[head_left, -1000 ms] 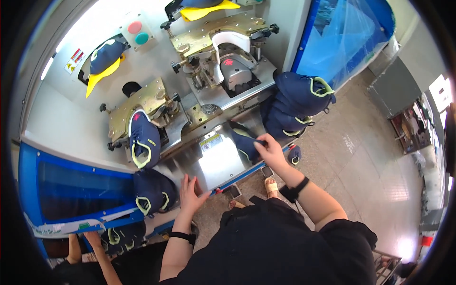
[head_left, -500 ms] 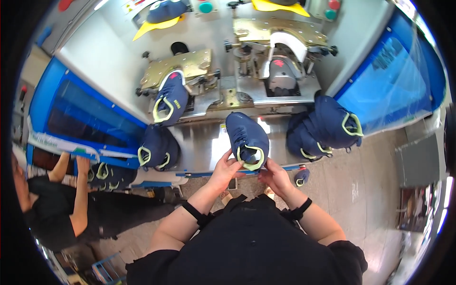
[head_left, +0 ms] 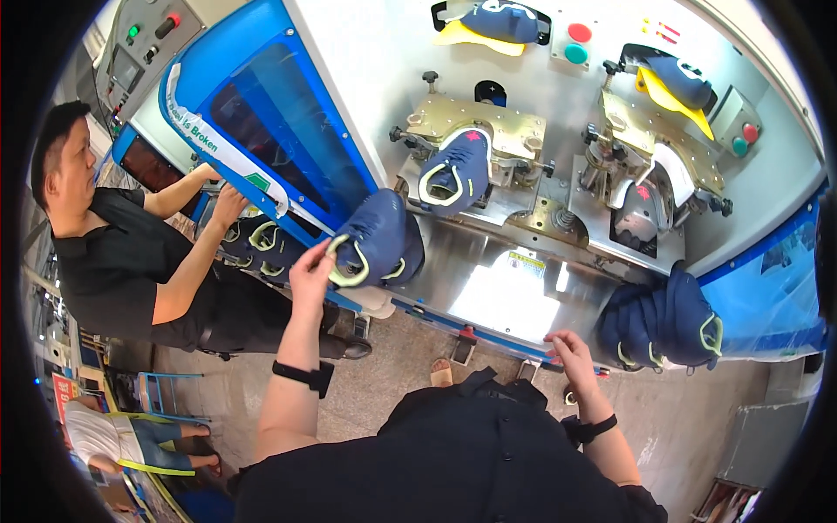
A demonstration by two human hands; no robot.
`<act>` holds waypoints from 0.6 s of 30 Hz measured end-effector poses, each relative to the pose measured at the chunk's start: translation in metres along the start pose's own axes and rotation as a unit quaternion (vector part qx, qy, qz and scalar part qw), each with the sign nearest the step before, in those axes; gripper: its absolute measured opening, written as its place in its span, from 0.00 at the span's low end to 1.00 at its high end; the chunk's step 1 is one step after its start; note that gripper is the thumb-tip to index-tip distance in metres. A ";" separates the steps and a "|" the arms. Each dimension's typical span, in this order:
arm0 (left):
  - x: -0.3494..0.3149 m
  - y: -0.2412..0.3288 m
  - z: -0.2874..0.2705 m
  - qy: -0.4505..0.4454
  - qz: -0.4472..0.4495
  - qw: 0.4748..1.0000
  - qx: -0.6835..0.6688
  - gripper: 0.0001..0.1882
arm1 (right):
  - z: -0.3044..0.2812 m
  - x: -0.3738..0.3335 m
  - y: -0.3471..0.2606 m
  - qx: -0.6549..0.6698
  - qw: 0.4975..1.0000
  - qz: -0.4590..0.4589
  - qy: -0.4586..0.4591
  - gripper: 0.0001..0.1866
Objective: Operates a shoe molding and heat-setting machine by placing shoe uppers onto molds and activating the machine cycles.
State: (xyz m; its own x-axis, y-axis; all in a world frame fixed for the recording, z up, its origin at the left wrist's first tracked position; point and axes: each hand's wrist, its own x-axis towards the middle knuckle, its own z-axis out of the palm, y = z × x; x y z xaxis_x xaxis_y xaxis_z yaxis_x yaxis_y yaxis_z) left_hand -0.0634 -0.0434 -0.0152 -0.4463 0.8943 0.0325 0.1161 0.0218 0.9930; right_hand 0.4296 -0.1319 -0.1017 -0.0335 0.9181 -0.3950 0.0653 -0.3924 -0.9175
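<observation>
My left hand [head_left: 311,272] grips the lime-edged collar of a navy shoe upper [head_left: 373,234]. That upper is at the left end of the steel tray [head_left: 471,318], against another navy upper [head_left: 411,253]. My right hand [head_left: 571,353] is empty by the tray's front edge, its fingers apart. Behind the tray, one navy upper [head_left: 458,174] sits toe-first in the left clamp station. The right clamp station holds a bare grey form [head_left: 639,209] with a white curved pad around it. Several navy uppers [head_left: 658,322] are bunched at the tray's right end.
Two capped moulds with yellow flaps [head_left: 493,33] are on the machine's back wall, near red and green push buttons [head_left: 577,44]. Blue-framed guards [head_left: 270,122] flank the machine. A co-worker [head_left: 131,253] in black stands at the left, with hands at the adjoining machine.
My left hand has carried the shoe upper from the tray's middle to the left end. My right hand has let go of it. The view has turned left.
</observation>
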 end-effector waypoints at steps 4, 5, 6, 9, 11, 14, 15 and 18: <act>0.050 -0.029 0.002 0.046 -0.077 0.993 0.076 0.17 | 0.022 0.016 -0.037 -0.030 0.999 -0.033 -0.012 0.10; 0.058 -0.043 0.008 0.037 -0.113 0.992 0.051 0.17 | 0.025 0.020 -0.050 -0.038 0.998 -0.049 -0.013 0.10; 0.063 -0.059 0.008 0.034 -0.107 0.991 0.072 0.17 | 0.027 0.025 -0.064 -0.044 0.996 -0.082 0.006 0.09; 0.068 -0.101 -0.001 0.099 -0.098 0.985 0.099 0.16 | 0.019 0.040 -0.120 -0.058 0.976 -0.179 0.108 0.07; 0.055 -0.114 -0.005 0.161 -0.031 0.980 0.113 0.15 | -0.013 0.047 -0.169 -0.091 0.942 -0.253 0.201 0.06; 0.025 -0.099 -0.003 0.157 0.011 0.987 0.040 0.10 | -0.077 0.076 -0.267 -0.232 0.789 -0.411 0.392 0.07; 0.016 -0.087 -0.001 0.159 0.055 0.985 0.047 0.08 | -0.099 0.081 -0.300 -0.331 0.673 -0.502 0.431 0.11; -0.005 -0.042 0.014 0.135 0.200 0.970 0.036 0.04 | -0.147 0.104 -0.380 -0.404 0.630 -0.455 0.483 0.18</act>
State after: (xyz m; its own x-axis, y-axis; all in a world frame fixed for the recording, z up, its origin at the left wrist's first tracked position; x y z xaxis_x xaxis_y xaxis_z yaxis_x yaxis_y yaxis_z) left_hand -0.0539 -0.0427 -0.0591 -0.5680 0.6874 0.4527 0.3859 -0.2634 0.8842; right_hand 0.5476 0.1206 0.2131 0.1727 0.5013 0.8479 0.9566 0.1199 -0.2657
